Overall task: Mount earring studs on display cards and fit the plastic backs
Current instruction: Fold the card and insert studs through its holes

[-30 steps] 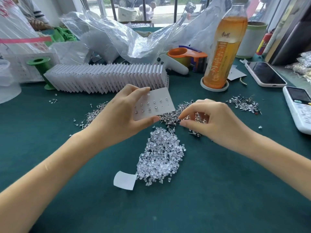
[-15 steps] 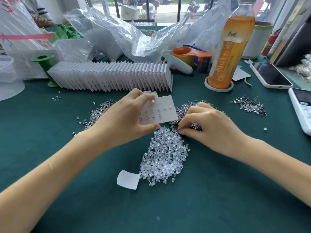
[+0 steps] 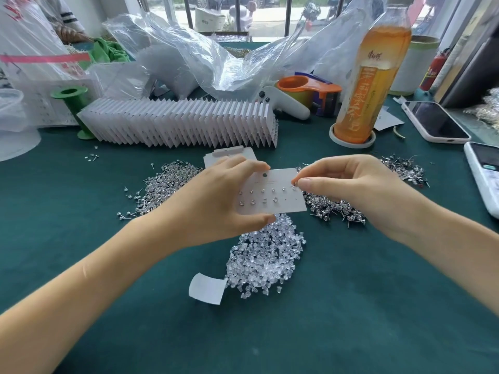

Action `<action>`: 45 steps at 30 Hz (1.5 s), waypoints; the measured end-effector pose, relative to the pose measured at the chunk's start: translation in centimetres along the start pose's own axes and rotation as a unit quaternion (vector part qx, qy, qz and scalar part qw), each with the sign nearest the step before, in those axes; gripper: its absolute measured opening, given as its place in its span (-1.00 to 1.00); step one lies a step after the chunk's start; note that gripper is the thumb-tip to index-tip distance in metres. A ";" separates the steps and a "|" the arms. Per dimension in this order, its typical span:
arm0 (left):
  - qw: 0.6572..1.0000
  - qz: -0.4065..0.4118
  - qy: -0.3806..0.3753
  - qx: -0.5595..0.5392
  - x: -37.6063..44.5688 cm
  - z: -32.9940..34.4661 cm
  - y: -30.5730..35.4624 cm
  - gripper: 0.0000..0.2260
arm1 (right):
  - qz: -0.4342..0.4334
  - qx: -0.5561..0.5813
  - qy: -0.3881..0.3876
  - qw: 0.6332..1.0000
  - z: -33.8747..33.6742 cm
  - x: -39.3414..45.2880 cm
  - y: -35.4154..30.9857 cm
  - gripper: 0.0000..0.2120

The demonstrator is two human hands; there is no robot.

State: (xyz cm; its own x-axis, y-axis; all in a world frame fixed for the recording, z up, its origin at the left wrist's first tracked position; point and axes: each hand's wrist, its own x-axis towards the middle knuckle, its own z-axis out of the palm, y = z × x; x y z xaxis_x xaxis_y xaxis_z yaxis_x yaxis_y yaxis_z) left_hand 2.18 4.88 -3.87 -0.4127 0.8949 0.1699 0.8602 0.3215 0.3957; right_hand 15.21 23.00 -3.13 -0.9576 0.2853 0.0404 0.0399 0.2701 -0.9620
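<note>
1. Card (image 3: pixel 272 194), flat stiff white rectangle with a small round hole near its top edge, held above the table between both hands.
2. Pinched along its near-left part by the left hand (image 3: pixel 216 203): thumb under the lower edge, fingers curled over the upper edge.
3. Studded with two rows of tiny glinting studs (image 3: pixel 256 197); a few bare pinholes at the right end of the lower row.
4. Touched at its upper right corner by the right hand (image 3: pixel 356 190), thumb and forefinger pressed together on one small stud (image 3: pixel 293 188) at the end of the upper row.
5. Directly below the left hand: heap of clear, glassy plastic backs (image 3: pixel 266 261), tiny and bell-shaped, beside a curled white paper scrap (image 3: pixel 207 288).
6. Under and behind the right hand: tangled pile of thin metal pins (image 3: pixel 332 206); similar pile (image 3: pixel 164 184) left of the left hand.
7. Beyond both hands: long fanned row of white cards (image 3: pixel 178 125), standing on edge, zigzag in outline.
8. Further off to the right: tall bottle (image 3: pixel 370 76) of amber liquid; crinkled clear plastic bags (image 3: pixel 189 55) behind.
9. Beneath everything: dark green felt-like table (image 3: pixel 351 319).
</note>
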 end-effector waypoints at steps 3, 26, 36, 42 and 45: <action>1.000 0.003 0.008 -0.003 -0.1 0.0 0.3 -0.31 | 0.023 -0.016 -0.003 1.000 0.3 -0.1 0.2 -0.92; 1.000 -0.007 0.006 -0.018 -0.2 -0.1 0.4 -0.30 | 0.023 0.017 0.062 0.998 1.4 -0.6 0.8 -0.91; 0.999 -0.022 -0.010 -0.038 0.0 0.1 0.0 -0.32 | -0.043 -0.284 0.009 0.958 -2.9 -1.0 0.8 -0.94; 0.999 -0.025 -0.010 -0.022 0.0 0.3 -0.1 -0.29 | -0.056 -0.382 -0.002 0.923 -2.8 -1.8 1.7 -0.95; 0.999 -0.025 -0.013 -0.019 0.0 0.2 -0.1 -0.28 | -0.055 -0.410 0.006 0.910 -2.4 -2.0 2.0 -0.94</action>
State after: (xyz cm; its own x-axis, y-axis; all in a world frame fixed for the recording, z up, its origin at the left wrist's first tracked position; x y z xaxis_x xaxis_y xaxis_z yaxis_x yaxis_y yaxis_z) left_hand 2.14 4.94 -4.11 -0.4466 0.8859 0.1256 0.8266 0.3548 0.4369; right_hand 17.91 25.14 -4.52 -0.9657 0.2242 0.1314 0.1489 0.8918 -0.4272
